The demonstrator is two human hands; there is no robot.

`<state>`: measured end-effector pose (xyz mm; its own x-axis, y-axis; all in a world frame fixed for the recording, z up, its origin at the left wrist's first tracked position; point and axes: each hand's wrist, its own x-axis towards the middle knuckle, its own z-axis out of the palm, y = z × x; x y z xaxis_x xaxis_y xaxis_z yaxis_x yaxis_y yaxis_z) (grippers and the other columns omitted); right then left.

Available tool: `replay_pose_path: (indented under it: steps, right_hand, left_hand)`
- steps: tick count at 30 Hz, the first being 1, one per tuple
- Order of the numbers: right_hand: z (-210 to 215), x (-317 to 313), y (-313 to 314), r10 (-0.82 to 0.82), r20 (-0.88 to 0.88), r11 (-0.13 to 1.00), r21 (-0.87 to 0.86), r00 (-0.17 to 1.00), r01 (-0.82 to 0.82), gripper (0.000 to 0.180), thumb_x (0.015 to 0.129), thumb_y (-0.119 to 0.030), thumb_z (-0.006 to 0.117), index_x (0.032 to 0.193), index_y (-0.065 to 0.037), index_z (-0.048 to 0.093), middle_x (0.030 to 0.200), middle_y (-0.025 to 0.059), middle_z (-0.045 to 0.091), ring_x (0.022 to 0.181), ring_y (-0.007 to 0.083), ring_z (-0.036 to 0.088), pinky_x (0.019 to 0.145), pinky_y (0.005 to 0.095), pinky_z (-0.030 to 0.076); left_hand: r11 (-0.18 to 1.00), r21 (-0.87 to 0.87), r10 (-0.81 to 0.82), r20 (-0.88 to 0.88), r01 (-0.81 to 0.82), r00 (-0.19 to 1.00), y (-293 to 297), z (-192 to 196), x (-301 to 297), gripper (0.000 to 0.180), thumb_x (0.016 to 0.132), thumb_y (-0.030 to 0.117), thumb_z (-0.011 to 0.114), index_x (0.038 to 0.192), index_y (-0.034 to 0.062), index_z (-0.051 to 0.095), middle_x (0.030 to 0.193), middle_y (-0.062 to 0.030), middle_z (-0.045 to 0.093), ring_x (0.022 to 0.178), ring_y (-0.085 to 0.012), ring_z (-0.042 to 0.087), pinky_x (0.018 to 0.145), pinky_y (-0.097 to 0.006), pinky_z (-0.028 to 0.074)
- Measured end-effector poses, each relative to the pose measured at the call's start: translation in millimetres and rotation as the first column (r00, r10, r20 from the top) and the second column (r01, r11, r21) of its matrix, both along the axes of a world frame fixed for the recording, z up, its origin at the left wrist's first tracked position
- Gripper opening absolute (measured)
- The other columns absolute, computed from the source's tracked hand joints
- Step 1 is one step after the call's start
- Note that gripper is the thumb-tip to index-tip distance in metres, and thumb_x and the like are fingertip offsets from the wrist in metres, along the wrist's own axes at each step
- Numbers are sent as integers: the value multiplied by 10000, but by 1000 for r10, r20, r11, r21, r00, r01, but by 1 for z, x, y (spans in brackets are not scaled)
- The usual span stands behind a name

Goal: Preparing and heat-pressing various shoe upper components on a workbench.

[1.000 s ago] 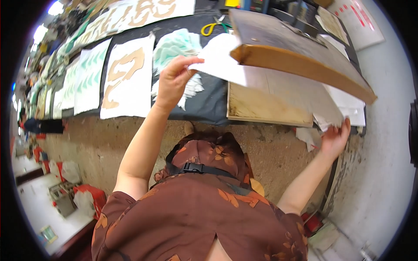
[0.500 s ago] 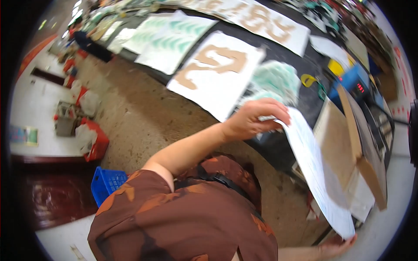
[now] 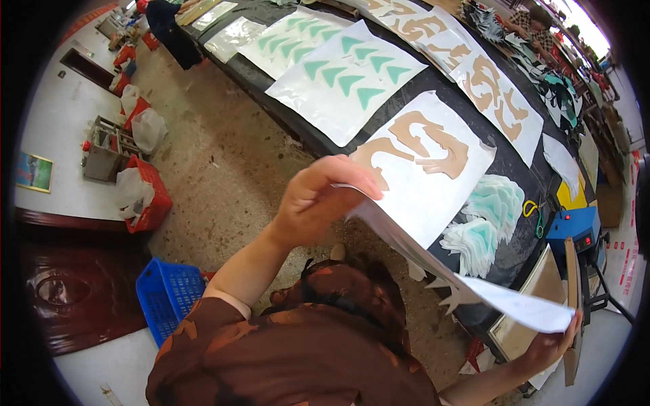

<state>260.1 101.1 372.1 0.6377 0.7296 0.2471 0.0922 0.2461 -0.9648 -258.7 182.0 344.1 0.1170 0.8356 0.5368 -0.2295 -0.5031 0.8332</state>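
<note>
A large white sheet (image 3: 504,300) hangs between my two hands, seen nearly edge-on. My left hand (image 3: 323,199) pinches its left end, fingers closed over the edge. At the other end my right hand (image 3: 555,345) grips the sheet's right corner beside the press. Pointed grey-beige pieces (image 3: 455,292) show at the sheet's lower edge. Just beyond the held sheet lies a white sheet (image 3: 433,196) with brown curved cut pieces (image 3: 443,150) on it. To its right sit two piles of pale green and white cut pieces (image 3: 496,201).
The black table (image 3: 308,125) also bears a sheet with green arrow-shaped pieces (image 3: 347,83) and more sheets with brown pieces. Yellow- and green-handled scissors (image 3: 535,215) lie near a blue machine (image 3: 574,229). A blue basket (image 3: 177,291) stands at my left. People work at the far edges.
Both hands have carried the sheet leftward and swung it flatter, with my right hand raised. The view has shifted, showing more of the table.
</note>
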Motion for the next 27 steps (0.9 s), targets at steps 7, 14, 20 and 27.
replay_pose_path:
  steps: [7, 14, 20, 27]
  right_hand:
    - [9, -72, 165, 495, -257, 859, 4, 830, -512, 352, 997, -163, 553, 1315, -12, 541, 1190, 50, 625, 1002, 97, 600, 853, 226, 485]
    - [-1, -122, 281, 643, -256, 751, 24, 722, -660, 264, 1011, -147, 547, 1234, -15, 597, 1085, 34, 647, 759, 45, 563, 637, 157, 462]
    - [-2, -148, 376, 791, -291, 578, 66, 539, -813, 315, 1005, -153, 567, 1285, -9, 570, 1063, 39, 657, 828, 48, 614, 720, 175, 501]
    - [-8, -242, 469, 866, -139, 492, 62, 481, -868, 304, 994, -112, 576, 1289, -39, 578, 1008, -10, 639, 841, 43, 595, 775, 193, 512]
  left_hand:
    - [928, -198, 334, 59, -317, 941, 15, -16, -77, 157, 1001, 159, 584, 1094, 33, 599, 990, -13, 622, 917, -82, 564, 826, -236, 453]
    - [850, -191, 503, 21, -491, 864, 39, 9, -97, 176, 1013, 178, 573, 1122, 40, 582, 1000, 21, 587, 919, -54, 528, 836, -215, 425]
    - [820, -190, 549, -9, -540, 836, 67, 36, -103, 174, 1018, 152, 547, 1148, 37, 568, 1026, -6, 605, 959, -77, 546, 875, -241, 432]
    - [776, -283, 611, 115, -564, 783, 98, 30, -155, 176, 1012, 151, 559, 1149, 43, 584, 1035, 19, 621, 948, -59, 557, 875, -231, 442]
